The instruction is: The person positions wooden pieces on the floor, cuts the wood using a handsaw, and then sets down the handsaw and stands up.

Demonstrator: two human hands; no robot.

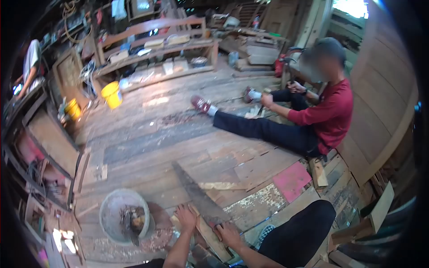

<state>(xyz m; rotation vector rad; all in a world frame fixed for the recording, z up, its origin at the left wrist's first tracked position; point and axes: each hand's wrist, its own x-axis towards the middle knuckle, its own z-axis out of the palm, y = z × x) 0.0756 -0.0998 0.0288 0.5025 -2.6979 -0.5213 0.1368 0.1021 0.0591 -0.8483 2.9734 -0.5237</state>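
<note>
My right hand (229, 235) is closed around the red-brown handle of a handsaw (194, 187). The saw's long, dark blade points away from me, low over the floor, and its tip is at the far end. Just left of it, my left hand (186, 218) grips a narrow wooden board (209, 236), with the fingers over its far end. The board slants toward me between my two hands. Whether the saw teeth touch the board I cannot tell. A grey bucket (105, 214) holding tools stands left of my left hand.
A person in a red shirt (330, 111) sits on the floor at right, holding a tool. A wooden bench (156, 56) and yellow bucket (111, 94) stand farther back. A pink sheet (292, 181) and a wood block (318, 173) lie at right. Another person's arm (31, 76) shows far left.
</note>
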